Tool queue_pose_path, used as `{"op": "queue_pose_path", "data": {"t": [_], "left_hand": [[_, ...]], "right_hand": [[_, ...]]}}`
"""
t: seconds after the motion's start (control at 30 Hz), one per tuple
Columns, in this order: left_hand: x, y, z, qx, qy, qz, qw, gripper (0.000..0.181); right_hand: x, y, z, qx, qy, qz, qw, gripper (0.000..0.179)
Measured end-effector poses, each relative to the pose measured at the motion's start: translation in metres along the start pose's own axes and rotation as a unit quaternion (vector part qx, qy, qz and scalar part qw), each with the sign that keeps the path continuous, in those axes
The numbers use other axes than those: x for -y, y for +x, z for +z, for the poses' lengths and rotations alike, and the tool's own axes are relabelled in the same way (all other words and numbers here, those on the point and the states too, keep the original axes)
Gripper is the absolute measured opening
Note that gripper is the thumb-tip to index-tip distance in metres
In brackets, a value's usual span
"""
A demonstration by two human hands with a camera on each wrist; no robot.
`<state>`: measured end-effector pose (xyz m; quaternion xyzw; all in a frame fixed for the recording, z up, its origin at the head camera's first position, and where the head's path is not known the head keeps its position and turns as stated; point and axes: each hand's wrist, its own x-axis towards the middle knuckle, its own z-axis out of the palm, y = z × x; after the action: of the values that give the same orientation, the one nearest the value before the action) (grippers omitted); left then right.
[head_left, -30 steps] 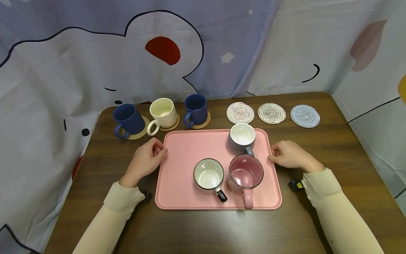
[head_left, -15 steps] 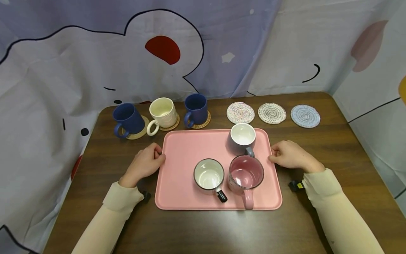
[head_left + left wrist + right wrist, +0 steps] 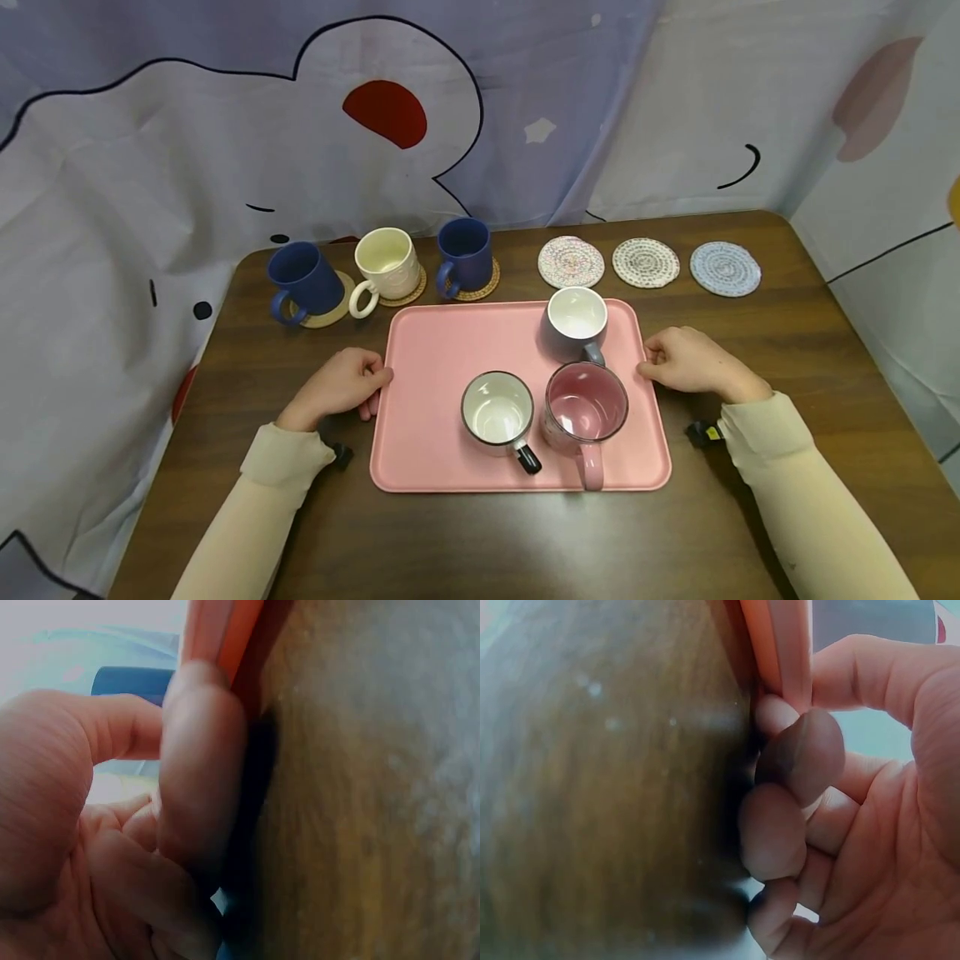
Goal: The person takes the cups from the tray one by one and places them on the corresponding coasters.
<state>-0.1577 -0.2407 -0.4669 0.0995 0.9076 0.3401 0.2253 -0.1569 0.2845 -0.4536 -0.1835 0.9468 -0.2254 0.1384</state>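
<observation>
Pink tray on the counter, its right rim pinched between the thumb and fingers of the right hand. The left hand has its thumb at the left rim; whether it pinches, I cannot tell. White mug, pink mug and grey mug stand on the tray.

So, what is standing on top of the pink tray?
On the pink tray stand three mugs: a grey mug, a pink mug and a black-handled mug. The surface beneath them is covered and cannot be seen.
</observation>
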Motion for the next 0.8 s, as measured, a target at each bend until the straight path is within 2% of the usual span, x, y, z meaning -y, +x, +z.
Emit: {"op": "queue_pose_path", "data": {"t": [0.27,0.33,0.43,0.53,0.63,0.7,0.8], "left_hand": [[0.003,0.003,-0.001,0.035,-0.049,-0.013,0.9981,0.031],[0.004,0.003,-0.001,0.04,-0.056,-0.011,0.9976,0.031],[0.006,0.004,-0.001,0.044,-0.061,-0.007,0.9971,0.03],[0.009,0.005,-0.002,0.048,-0.067,-0.004,0.9966,0.03],[0.012,0.005,-0.002,0.054,-0.074,-0.003,0.9958,0.03],[0.013,0.005,-0.002,0.059,-0.08,-0.003,0.9951,0.03],[0.014,0.005,-0.003,0.063,-0.088,-0.005,0.9941,0.03]], "right_hand": [[0.005,-0.003,-0.005,0.011,-0.023,0.021,0.9994,0.034],[0.008,-0.005,-0.007,0.0,-0.034,0.033,0.9989,0.032],[0.013,-0.008,-0.01,-0.04,-0.031,0.04,0.9979,0.03],[0.02,-0.008,-0.009,-0.104,0.001,0.022,0.9944,0.027],[0.028,-0.007,-0.004,-0.155,0.058,-0.015,0.9861,0.024],[0.033,-0.007,0.001,-0.175,0.102,-0.04,0.9784,0.02],[0.04,-0.006,0.008,-0.184,0.158,-0.071,0.9675,0.012]]}}
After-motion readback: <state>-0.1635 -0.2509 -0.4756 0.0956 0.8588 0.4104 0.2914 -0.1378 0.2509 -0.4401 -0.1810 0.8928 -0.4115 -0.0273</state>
